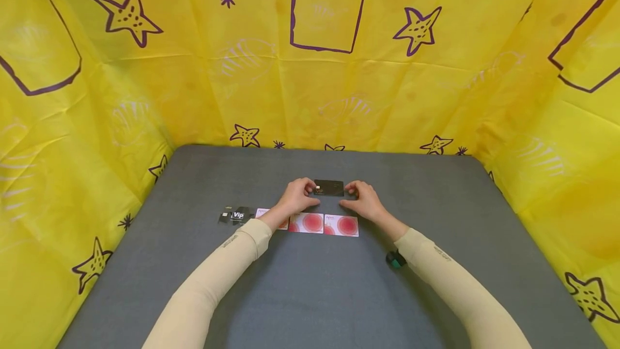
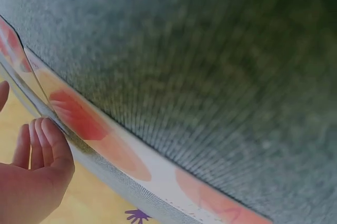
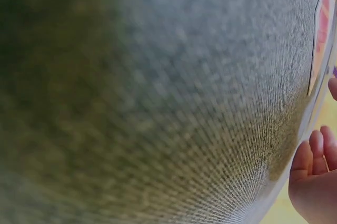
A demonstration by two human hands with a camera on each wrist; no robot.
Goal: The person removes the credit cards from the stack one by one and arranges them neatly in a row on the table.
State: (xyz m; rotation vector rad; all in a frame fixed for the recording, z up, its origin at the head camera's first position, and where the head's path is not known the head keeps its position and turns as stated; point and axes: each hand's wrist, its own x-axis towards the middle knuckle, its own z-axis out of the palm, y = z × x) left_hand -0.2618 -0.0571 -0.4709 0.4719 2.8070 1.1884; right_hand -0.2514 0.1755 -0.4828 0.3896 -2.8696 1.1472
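A black card marked VIP [image 1: 330, 188] lies flat on the grey table between the two hands. My left hand [image 1: 295, 196] is at its left edge, fingertips touching or very close, thumb spread toward me. On the other side my right hand [image 1: 364, 201] has its fingers by the right edge, thumb apart; contact there cannot be made out. Nearer to me is a row of white cards with red circles: a middle card [image 1: 306, 222], a right card [image 1: 341, 225] and a left card [image 1: 263, 212] partly hidden by my left forearm.
Left of the row lie a black Vip card [image 1: 240, 216] and another dark card [image 1: 225, 215], close together. The grey table [image 1: 310, 295] is bordered by yellow cloth [image 1: 310, 101] at the back and sides. A dark device [image 1: 395, 259] sits at the right wrist.
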